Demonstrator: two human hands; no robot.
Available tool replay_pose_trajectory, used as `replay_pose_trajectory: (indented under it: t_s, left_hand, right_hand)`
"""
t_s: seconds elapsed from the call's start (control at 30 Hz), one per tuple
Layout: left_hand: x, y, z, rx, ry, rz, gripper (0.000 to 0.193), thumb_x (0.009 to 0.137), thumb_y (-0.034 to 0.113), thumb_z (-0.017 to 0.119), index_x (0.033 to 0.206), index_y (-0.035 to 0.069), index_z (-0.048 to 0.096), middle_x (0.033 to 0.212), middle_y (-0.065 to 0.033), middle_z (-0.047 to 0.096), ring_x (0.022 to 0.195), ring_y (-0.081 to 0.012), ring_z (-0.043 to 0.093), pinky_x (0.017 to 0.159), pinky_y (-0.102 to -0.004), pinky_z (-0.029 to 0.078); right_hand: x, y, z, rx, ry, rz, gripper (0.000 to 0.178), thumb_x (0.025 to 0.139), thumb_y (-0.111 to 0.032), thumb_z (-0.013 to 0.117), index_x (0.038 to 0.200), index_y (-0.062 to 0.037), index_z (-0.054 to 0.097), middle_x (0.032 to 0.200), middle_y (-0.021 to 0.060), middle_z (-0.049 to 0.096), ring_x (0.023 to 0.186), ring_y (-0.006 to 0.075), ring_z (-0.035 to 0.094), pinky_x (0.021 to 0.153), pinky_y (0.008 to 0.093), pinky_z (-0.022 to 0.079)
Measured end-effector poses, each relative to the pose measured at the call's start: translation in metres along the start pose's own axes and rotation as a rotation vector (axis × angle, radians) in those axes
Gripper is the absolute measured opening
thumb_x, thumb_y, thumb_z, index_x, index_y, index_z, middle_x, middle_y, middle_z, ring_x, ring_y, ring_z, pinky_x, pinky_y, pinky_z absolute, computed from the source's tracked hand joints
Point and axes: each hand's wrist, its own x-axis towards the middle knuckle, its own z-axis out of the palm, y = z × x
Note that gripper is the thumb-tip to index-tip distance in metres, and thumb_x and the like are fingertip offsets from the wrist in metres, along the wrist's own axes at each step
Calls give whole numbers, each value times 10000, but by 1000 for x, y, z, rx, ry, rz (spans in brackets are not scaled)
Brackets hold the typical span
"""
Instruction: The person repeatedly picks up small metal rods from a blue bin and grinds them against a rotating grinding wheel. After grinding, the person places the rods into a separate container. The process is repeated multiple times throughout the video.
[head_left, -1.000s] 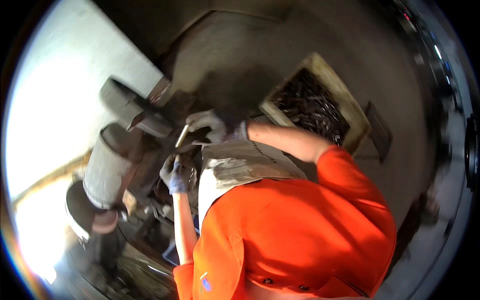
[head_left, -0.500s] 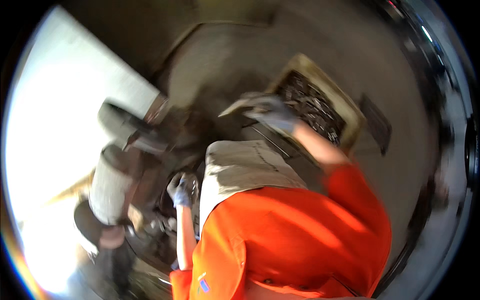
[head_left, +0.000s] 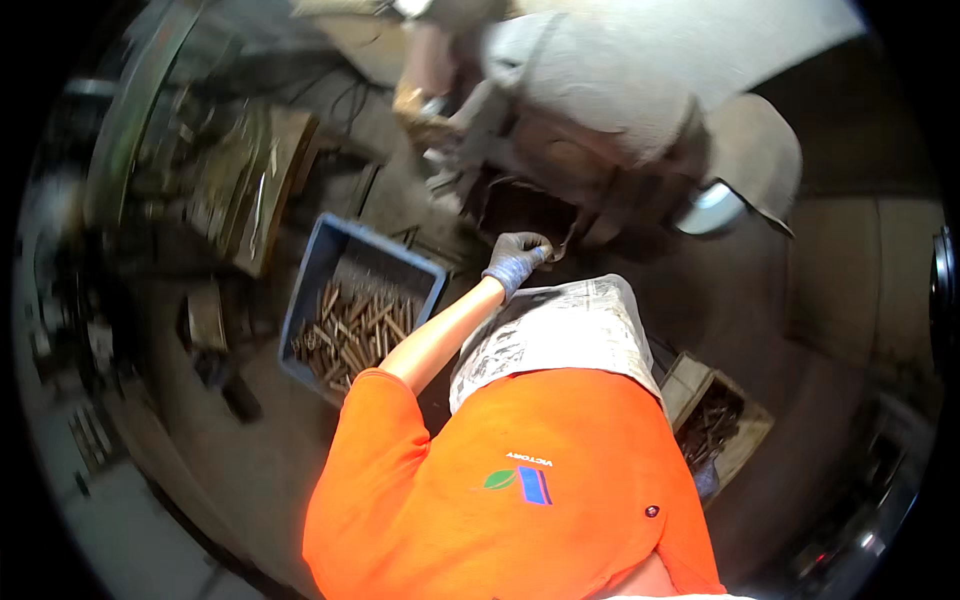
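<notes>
My left hand (head_left: 518,262), in a grey-blue glove, is just beyond my apron-covered lap, by the lower front of a large dusty machine (head_left: 610,95). Its fingers are pinched together; a small thin thing seems to show at the fingertips, too unclear to name. At the right, beside my hip, part of my right hand (head_left: 707,478) shows as a grey-blue glove at a pale box (head_left: 745,455). Dark metal pieces (head_left: 712,425) lie in that box. My orange shirt hides the right forearm, and the right fingers cannot be made out.
A blue bin (head_left: 290,325) holding many slim metal pieces (head_left: 358,330) stands on the floor to my left. Farther left is a worn workbench (head_left: 265,205). A rounded guard (head_left: 755,160) juts from the machine's right side.
My view has turned left, bringing the blue bin into sight. My right hand, earlier holding a flat pale piece in front of me, is now at the box. My left hand is nearer the machine.
</notes>
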Motion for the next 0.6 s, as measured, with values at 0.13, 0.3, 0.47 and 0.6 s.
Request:
replay_pose_trajectory:
  t_s: [0.13, 0.3, 0.47, 0.6]
  left_hand:
    - [-49, -28, -55, -326, 335, 127, 65, 797, -2, 607, 837, -34, 647, 749, -71, 634, 653, -129, 607, 596, -250, 542]
    - [-127, -47, -145, -268, 670, 211, 116, 825, 59, 607, 892, -31, 635, 793, -88, 654, 684, -149, 629, 645, -265, 528]
    - [-204, -120, -260, 300, 1124, 52, 124, 758, 54, 624, 860, 23, 686, 802, -83, 682, 730, -146, 634, 702, -276, 500]
    - [-215, -131, -281, 865, 959, -407, 265, 786, 115, 606, 1039, 40, 627, 1050, -156, 627, 983, -262, 597, 849, -344, 475]
  right_hand:
    - [51, -68, 50, -206, -189, -96, 519, 891, -414, 466, 1158, 29, 508, 1164, 137, 516, 1002, 240, 511, 847, 356, 410]
    - [54, -100, 100, -343, -326, -123, 507, 868, -411, 530, 1102, 38, 550, 1097, 129, 557, 914, 226, 558, 770, 337, 460]
    - [42, -129, 143, -409, -419, -170, 498, 844, -408, 594, 1045, 47, 593, 1030, 120, 598, 826, 212, 604, 694, 318, 510]
    - [51, -134, 162, -381, -464, -240, 497, 793, -448, 652, 860, 45, 649, 801, 91, 613, 667, 180, 589, 554, 303, 502]
